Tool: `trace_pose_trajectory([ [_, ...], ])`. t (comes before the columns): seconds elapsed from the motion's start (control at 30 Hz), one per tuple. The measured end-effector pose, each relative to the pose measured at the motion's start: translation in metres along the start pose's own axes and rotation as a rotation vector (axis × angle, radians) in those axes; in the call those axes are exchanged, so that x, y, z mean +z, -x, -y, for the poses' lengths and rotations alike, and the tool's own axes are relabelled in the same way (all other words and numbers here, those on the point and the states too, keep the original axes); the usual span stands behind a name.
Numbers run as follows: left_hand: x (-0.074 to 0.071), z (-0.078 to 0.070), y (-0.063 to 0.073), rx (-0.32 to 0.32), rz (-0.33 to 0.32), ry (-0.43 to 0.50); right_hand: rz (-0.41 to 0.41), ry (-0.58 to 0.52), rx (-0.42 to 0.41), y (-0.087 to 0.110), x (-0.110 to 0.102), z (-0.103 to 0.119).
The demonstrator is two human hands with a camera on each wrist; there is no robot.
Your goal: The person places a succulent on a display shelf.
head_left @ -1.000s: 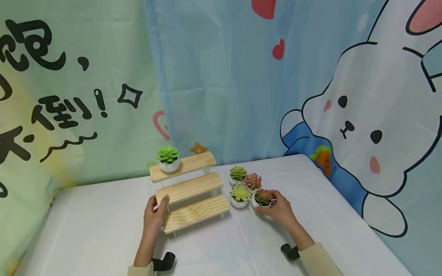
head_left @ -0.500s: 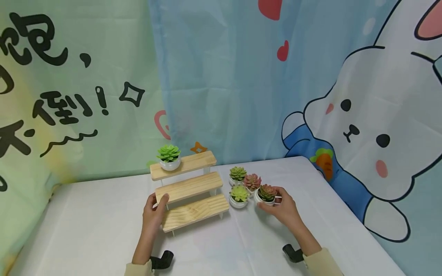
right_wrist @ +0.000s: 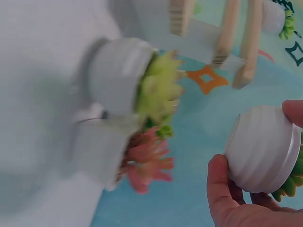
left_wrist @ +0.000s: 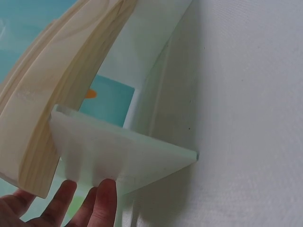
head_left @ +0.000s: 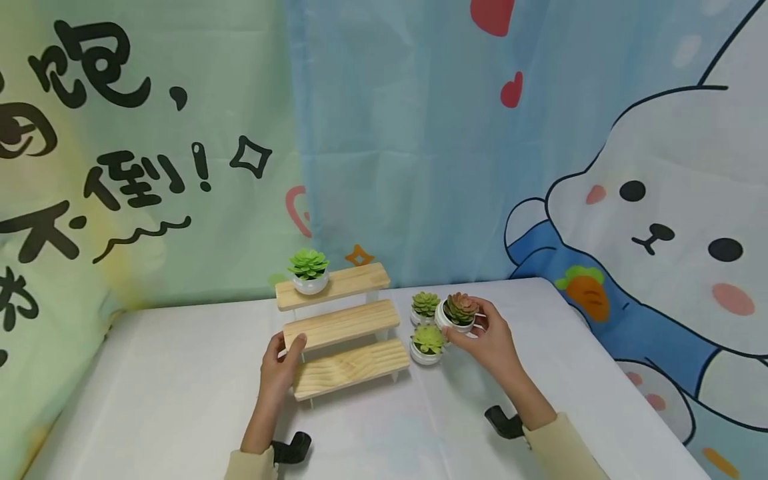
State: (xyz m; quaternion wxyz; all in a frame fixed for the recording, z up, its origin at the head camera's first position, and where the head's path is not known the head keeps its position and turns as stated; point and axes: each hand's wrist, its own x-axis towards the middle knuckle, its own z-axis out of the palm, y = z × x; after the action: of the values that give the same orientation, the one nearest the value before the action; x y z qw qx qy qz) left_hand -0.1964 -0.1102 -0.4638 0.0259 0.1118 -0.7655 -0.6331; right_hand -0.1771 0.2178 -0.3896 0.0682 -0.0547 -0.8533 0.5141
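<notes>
My right hand [head_left: 493, 348] holds a white pot with a red-and-green succulent [head_left: 461, 308], thumb on one side and fingers on the other. In the right wrist view this ribbed pot [right_wrist: 260, 149] is off the table. My left hand [head_left: 277, 375] grips the left end of a three-step wooden display stand [head_left: 351, 365], its thumb on the middle step. The left wrist view shows fingertips [left_wrist: 105, 198] by the stand's translucent side support [left_wrist: 118, 151]. A green succulent [head_left: 309, 265] in a white pot stands at the left of the top step.
Right of the stand, two green succulents, one farther back [head_left: 425, 305] and one nearer [head_left: 428, 341], stand on the white-covered table [head_left: 180, 387]. A pink succulent [right_wrist: 147, 161] beside them is hidden in the head view. A printed curtain [head_left: 384, 147] hangs behind.
My right hand has lifted the red-and-green succulent and moved it up and back, over the pink one. My left hand stays on the stand. The head view has turned slightly left.
</notes>
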Motion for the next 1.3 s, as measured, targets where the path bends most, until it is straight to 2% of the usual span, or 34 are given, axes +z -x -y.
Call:
trace_pose_trajectory([
  [0.27, -0.001, 0.0, -0.004, 0.023, 0.007, 0.001, 0.01, -0.122, -0.062, -0.013, 0.013, 0.02],
  [0.43, 0.001, 0.0, -0.008, 0.038, 0.034, 0.016, 0.008, -0.115, -0.065, -0.016, 0.019, 0.031],
  [0.77, 0.004, 0.004, -0.01, 0.04, 0.024, 0.02, 0.061, -0.141, -0.148, -0.039, 0.044, 0.048],
  [1.0, 0.005, 0.007, -0.013, 0.053, 0.016, 0.03, 0.098, -0.192, -0.159, -0.053, 0.059, 0.058],
  [1.3, 0.001, 0.01, -0.015, 0.065, -0.009, 0.038, 0.119, -0.133, -0.192, -0.067, 0.083, 0.07],
])
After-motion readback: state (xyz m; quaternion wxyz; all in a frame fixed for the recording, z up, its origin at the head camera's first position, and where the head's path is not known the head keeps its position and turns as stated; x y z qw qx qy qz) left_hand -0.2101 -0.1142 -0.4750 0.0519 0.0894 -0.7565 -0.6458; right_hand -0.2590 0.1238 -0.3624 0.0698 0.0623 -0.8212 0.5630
